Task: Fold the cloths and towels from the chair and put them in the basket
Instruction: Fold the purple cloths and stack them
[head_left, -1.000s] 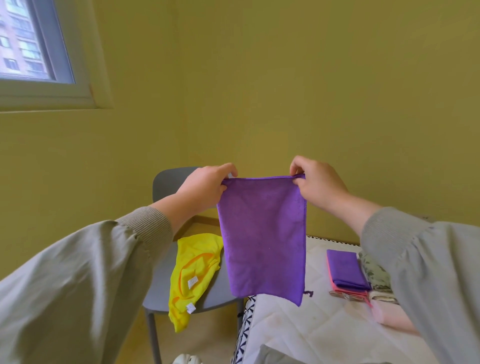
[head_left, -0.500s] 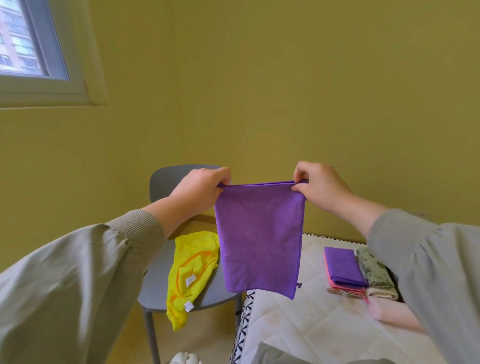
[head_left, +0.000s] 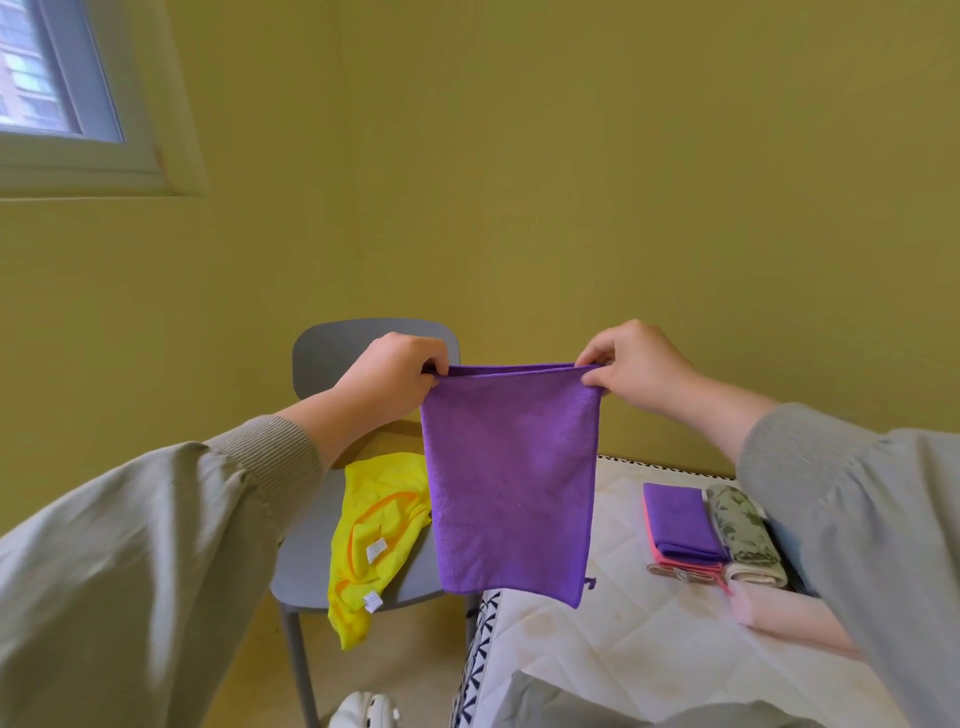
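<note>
Cloth (head_left: 511, 483), purple and doubled, is held aloft between chair (head_left: 332, 353) and bed (head_left: 623, 649), top corners pinched by left hand (head_left: 392, 371) and right hand (head_left: 636, 366). Top edge has been drawn level since a second ago; next fold is judged ready. Yellow cloth (head_left: 374, 499) is left on the seat.

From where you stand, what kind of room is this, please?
Probably a bedroom in a home. A quilted mattress carries folded cloths, a grey chair beside it holds a yellow cloth, and a window looks onto an apartment block.
</note>
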